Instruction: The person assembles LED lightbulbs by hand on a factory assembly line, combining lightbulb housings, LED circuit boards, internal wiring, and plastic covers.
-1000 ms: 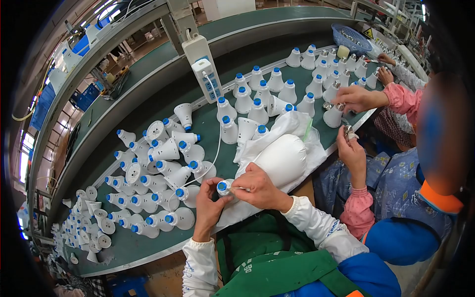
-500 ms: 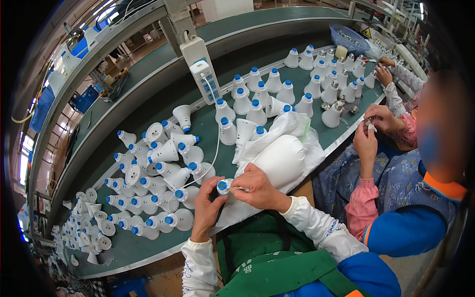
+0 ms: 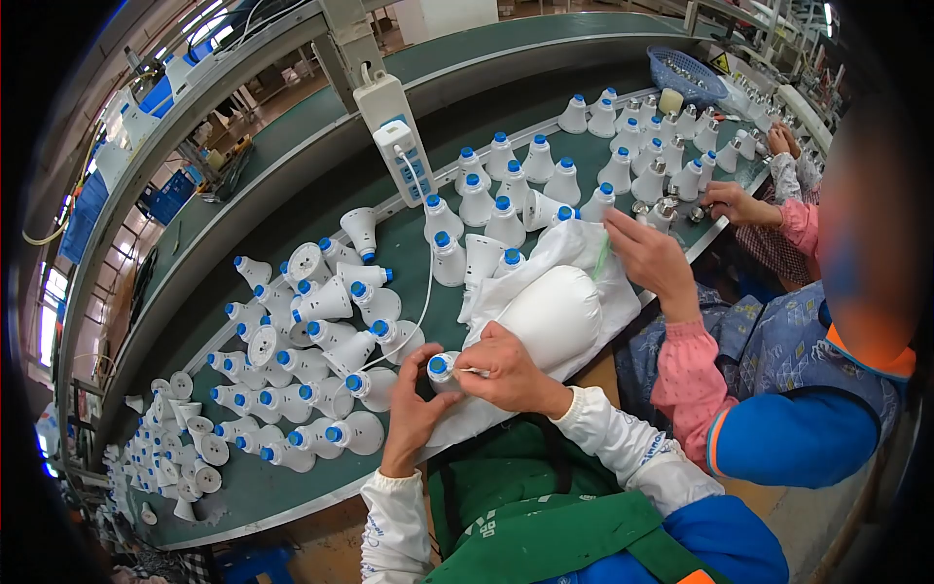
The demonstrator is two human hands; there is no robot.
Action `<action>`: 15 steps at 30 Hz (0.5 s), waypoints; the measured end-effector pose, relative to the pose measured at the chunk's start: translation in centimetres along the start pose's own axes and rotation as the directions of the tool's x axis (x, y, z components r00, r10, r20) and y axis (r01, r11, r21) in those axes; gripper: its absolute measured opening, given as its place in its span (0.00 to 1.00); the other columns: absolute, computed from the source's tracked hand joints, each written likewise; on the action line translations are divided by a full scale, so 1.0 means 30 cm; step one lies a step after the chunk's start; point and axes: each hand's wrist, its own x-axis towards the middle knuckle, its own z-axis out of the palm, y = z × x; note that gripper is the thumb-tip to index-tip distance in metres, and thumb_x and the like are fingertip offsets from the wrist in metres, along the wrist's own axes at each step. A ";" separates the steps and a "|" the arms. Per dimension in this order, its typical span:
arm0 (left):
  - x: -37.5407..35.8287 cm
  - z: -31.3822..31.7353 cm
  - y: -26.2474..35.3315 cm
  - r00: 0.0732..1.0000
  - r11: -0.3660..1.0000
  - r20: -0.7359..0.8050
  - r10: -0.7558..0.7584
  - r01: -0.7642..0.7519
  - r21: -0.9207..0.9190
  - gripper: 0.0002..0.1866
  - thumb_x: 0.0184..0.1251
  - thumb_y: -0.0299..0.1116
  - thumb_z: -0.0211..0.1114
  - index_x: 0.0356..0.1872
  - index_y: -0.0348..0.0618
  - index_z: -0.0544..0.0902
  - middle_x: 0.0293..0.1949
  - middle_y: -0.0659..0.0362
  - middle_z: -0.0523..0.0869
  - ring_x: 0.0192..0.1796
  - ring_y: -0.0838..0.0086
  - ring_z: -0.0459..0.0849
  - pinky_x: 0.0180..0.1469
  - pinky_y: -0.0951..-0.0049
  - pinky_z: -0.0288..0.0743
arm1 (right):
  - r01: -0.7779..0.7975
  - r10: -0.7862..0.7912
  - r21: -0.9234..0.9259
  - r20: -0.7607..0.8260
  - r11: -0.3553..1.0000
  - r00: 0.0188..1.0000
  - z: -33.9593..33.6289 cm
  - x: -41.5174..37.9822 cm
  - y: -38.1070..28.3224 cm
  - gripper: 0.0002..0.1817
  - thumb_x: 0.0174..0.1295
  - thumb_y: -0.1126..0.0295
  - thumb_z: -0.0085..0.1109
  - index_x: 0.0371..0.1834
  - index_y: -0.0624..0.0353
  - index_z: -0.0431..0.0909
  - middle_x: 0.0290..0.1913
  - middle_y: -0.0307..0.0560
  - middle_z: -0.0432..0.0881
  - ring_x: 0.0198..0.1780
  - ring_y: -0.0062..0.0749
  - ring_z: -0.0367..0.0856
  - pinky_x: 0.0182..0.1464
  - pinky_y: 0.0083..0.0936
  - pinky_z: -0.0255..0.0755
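A white bulb housing with a blue top [image 3: 441, 367] stands near the bench's front edge between my two hands. My left hand [image 3: 416, 409] curves round its left side, thumb and fingers apart around it. Beside it on the right, my right hand [image 3: 506, 373] pinches a thin pale stick whose tip points at the blue top. A full white plastic bag [image 3: 553, 316] lies just beyond my right hand. Many similar housings [image 3: 329, 396] lie and stand to the left of my hands.
A white power strip [image 3: 397, 136] stands at the back, its cable [image 3: 429, 282] running down toward the housings. At the right a co-worker's hand [image 3: 654, 255] reaches over the bag toward standing housings [image 3: 506, 222]. A blue basket [image 3: 687, 76] sits at the far right.
The co-worker's hands have separated, one moving left to a housing beside the bag, the other toward small metal parts. My left hand's fingers have loosened slightly around the housing; my right hand barely moved.
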 end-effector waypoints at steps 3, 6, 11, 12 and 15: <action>0.004 -0.019 -0.042 0.990 0.990 0.035 -0.140 0.139 0.015 0.26 0.47 0.20 0.68 0.52 0.40 0.76 0.50 0.59 0.79 0.53 0.73 0.75 0.58 0.74 0.66 | -0.014 0.014 -0.011 0.005 1.000 1.000 0.000 -0.001 0.000 0.04 0.49 0.71 0.59 0.20 0.54 0.75 0.17 0.36 0.74 0.20 0.31 0.66 0.35 0.26 0.59; 0.005 -0.022 -0.047 0.991 0.993 0.069 -0.116 0.116 0.007 0.25 0.51 0.18 0.67 0.53 0.37 0.74 0.48 0.61 0.78 0.50 0.77 0.76 0.54 0.77 0.70 | -0.070 0.070 -0.006 -0.055 0.998 0.996 0.004 -0.001 -0.004 0.04 0.49 0.70 0.60 0.20 0.55 0.76 0.17 0.37 0.74 0.22 0.33 0.65 0.34 0.27 0.60; 0.006 -0.020 -0.043 0.991 0.992 0.074 -0.112 0.115 -0.041 0.24 0.51 0.17 0.66 0.52 0.36 0.75 0.48 0.61 0.78 0.50 0.78 0.76 0.54 0.77 0.71 | -0.126 0.125 -0.025 -0.060 0.992 0.990 0.012 0.001 -0.004 0.04 0.48 0.70 0.61 0.20 0.54 0.77 0.17 0.37 0.74 0.22 0.33 0.64 0.34 0.27 0.60; 0.007 -0.019 -0.042 0.991 0.993 0.074 -0.112 0.115 -0.041 0.24 0.51 0.17 0.66 0.52 0.36 0.75 0.48 0.61 0.78 0.50 0.78 0.76 0.54 0.77 0.71 | -0.126 0.124 -0.025 -0.060 0.992 0.990 0.009 0.002 -0.003 0.04 0.48 0.70 0.61 0.20 0.54 0.77 0.17 0.37 0.74 0.22 0.33 0.64 0.34 0.27 0.60; 0.006 -0.013 -0.036 0.992 0.994 0.061 -0.112 0.113 -0.014 0.24 0.51 0.16 0.66 0.52 0.36 0.74 0.48 0.62 0.78 0.50 0.77 0.76 0.54 0.77 0.71 | -0.071 0.071 -0.016 -0.010 0.997 0.997 0.001 0.000 0.001 0.04 0.47 0.70 0.61 0.20 0.53 0.76 0.16 0.36 0.73 0.20 0.32 0.64 0.34 0.27 0.59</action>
